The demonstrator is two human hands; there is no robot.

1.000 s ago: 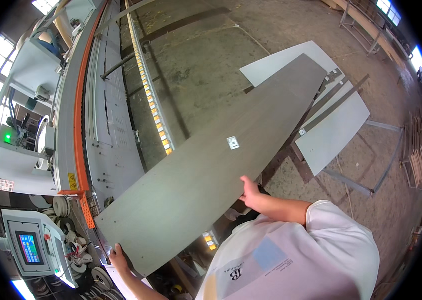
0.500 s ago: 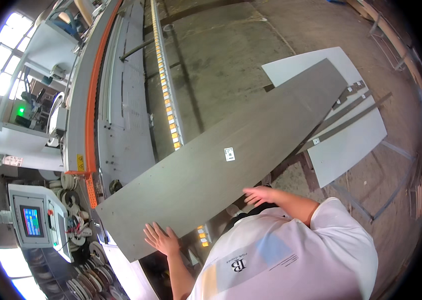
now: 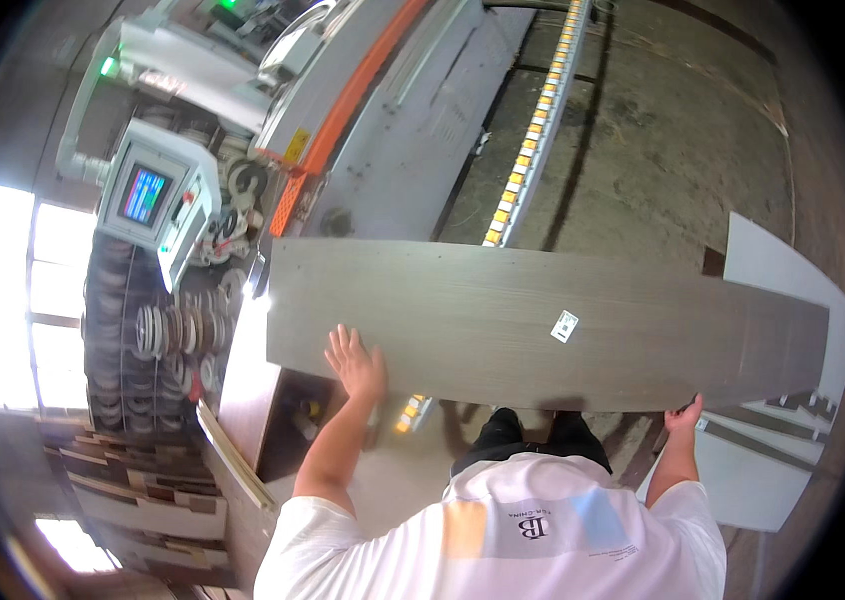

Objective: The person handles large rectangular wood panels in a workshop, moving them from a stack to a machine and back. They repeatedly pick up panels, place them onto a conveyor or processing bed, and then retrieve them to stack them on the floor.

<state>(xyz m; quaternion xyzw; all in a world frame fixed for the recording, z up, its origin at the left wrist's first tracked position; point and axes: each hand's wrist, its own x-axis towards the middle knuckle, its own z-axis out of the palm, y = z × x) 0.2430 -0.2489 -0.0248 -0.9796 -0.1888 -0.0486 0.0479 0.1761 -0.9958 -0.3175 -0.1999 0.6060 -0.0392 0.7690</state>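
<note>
A long grey-brown panel [image 3: 443,310] spans the view in front of me, with a small white label [image 3: 565,326] on its upper face. My left hand [image 3: 356,368] rests on the panel's near left part, palm down with fingers spread. Farther right, my right hand [image 3: 684,413] holds the panel's near edge, its fingers partly hidden by the board. The panel's left end lies beside an orange-and-grey machine [image 3: 293,140], and its right end overlaps white boards [image 3: 758,480].
A roller rail with yellow and white rollers [image 3: 533,140] runs away beyond the panel. To the left stand a control screen [image 3: 146,194] and rolls of edge banding [image 3: 168,330]. Board offcuts [image 3: 158,510] are stacked at lower left.
My view has turned left, and the panel now lies nearly level across it. My right hand has gone from in front of my body to the panel's edge; my left stays on top.
</note>
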